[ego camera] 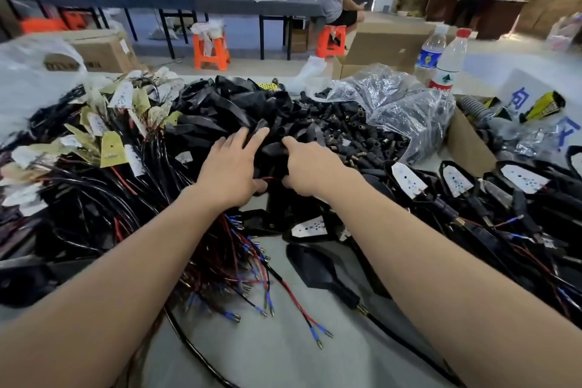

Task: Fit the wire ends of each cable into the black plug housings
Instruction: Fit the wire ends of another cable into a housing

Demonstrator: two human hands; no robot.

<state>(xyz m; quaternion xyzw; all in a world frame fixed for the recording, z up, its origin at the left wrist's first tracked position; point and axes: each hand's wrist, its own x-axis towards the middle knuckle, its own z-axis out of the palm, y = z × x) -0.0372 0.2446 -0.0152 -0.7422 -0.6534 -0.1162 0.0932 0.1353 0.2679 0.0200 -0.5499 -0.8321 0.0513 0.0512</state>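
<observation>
My left hand (231, 167) lies on a heap of black plug housings (220, 110) at the table's middle, its fingers straight on the pile. My right hand (310, 165) is close beside it and grips one black housing (275, 151) between forefinger and thumb. A thin red wire (267, 178) runs between the two thumbs; its end is hidden. Cables with red and black wires and blue-sleeved metal ends (252, 261) lie loose under my forearms. A finished-looking black housing on a cable (318, 271) lies nearer to me.
Tagged cable bundles (104, 148) fill the left side. Small black connectors (356, 132) spill from a clear bag (406, 110) at right. Two water bottles (447, 63) and a cardboard box (466, 142) stand at back right. More housings with white plates (456, 183) lie at right. People sit and stand far behind.
</observation>
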